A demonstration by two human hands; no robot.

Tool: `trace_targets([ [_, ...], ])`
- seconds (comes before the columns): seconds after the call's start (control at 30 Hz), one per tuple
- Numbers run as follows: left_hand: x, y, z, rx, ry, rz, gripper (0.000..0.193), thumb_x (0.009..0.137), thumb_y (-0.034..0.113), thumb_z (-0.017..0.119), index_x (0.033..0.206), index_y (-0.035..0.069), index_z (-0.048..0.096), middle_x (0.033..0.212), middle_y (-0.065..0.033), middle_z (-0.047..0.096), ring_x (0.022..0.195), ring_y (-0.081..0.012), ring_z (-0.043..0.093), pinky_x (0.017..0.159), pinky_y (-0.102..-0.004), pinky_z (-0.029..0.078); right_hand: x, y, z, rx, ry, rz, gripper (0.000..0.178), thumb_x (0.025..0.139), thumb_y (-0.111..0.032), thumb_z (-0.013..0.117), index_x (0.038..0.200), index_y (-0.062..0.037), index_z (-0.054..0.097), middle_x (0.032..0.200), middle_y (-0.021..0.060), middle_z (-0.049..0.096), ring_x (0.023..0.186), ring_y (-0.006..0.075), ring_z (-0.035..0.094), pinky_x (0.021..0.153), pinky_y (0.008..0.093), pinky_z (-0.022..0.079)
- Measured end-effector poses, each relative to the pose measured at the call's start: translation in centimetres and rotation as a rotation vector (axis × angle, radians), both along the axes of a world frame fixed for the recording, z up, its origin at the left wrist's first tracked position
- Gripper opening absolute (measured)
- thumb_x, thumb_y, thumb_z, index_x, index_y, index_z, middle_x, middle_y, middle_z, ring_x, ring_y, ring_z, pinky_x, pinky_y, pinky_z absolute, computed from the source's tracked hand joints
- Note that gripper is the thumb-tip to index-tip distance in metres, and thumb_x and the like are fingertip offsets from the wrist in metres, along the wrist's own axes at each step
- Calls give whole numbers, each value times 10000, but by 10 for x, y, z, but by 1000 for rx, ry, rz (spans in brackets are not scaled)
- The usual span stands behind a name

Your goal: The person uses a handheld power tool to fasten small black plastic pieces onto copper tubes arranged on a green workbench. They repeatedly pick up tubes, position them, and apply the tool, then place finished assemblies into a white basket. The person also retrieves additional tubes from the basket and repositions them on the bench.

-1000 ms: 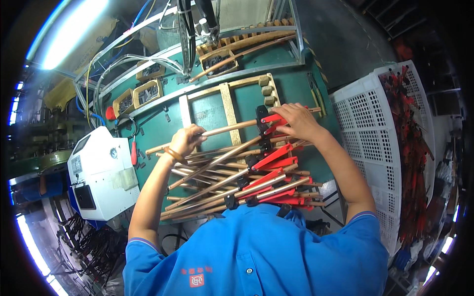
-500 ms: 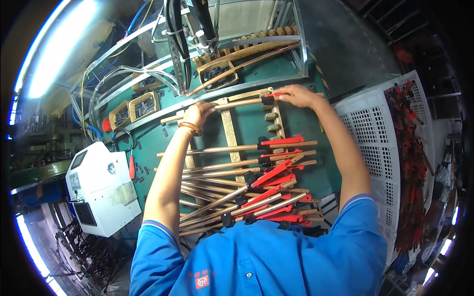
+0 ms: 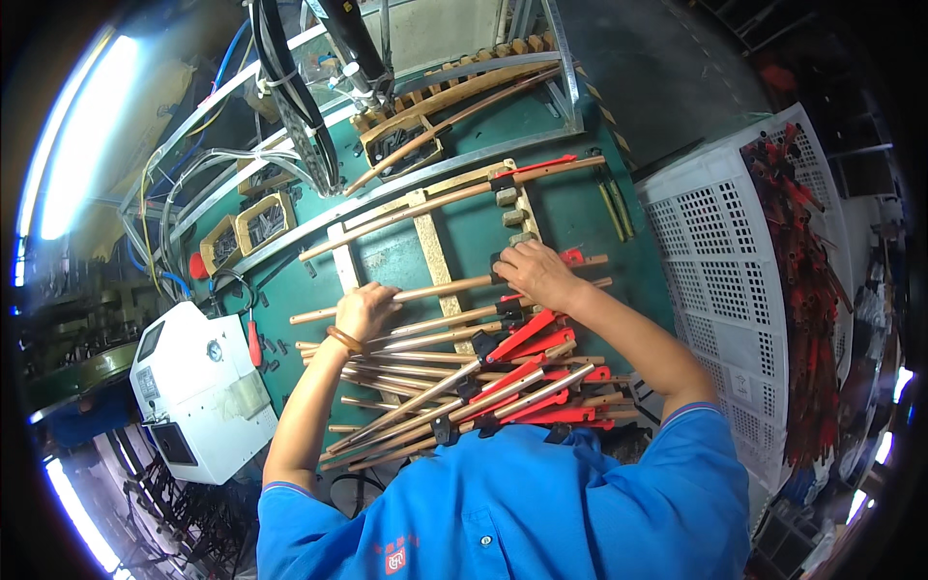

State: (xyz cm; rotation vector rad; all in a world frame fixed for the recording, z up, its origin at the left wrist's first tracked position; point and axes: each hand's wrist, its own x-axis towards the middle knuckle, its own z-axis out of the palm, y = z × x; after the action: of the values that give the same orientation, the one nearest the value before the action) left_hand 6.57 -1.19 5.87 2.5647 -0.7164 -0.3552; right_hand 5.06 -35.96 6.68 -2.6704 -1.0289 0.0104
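Note:
My left hand is closed round the left part of a copper-coloured tube. My right hand grips the same tube near its black fitting and red lever, which the fingers partly cover. Beyond them, a similar tube with a red lever lies across the far part of a wooden rack. Close to my body is a criss-crossed pile of copper-coloured tubes with black fittings and red levers.
A white machine and a red-handled tool are at the left. Small boxes of dark parts stand behind a metal frame. To the right, a white perforated crate holds many red and dark pieces.
Both hands have left the far tube, which now rests on the rack, and moved toward my body. They have taken hold of the nearer tube. The view has shifted slightly.

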Motion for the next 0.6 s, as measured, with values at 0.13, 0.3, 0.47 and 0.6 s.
trace_targets([
  [0.13,22,2,12,-232,109,67,224,835,242,653,1029,130,660,835,-94,632,782,-321,619,665,-397,492,29,-15,38,154,-151,-91,356,794,-135,654,1143,-112,584,1067,52,592,1028,223,539,908,354,420],
  [0.3,75,-27,-13,-236,-52,14,272,860,238,621,1067,61,632,897,-153,638,854,-343,618,746,-416,495,74,-34,19,142,-152,-137,333,817,-135,657,1144,-118,600,1089,36,603,1044,233,538,928,352,431],
  [0.47,75,-37,-26,-186,-297,70,195,828,108,640,1014,49,641,859,-133,615,819,-324,608,716,-405,493,96,-37,8,165,-146,-179,234,802,-165,665,1035,-137,664,989,15,629,983,226,565,902,347,453],
  [0.6,69,-42,-30,-269,-376,106,201,786,98,676,979,50,650,856,-123,616,817,-313,602,719,-387,493,84,-38,3,256,-62,-208,211,797,-149,664,1008,-139,670,1010,24,622,1017,227,561,898,352,458],
])
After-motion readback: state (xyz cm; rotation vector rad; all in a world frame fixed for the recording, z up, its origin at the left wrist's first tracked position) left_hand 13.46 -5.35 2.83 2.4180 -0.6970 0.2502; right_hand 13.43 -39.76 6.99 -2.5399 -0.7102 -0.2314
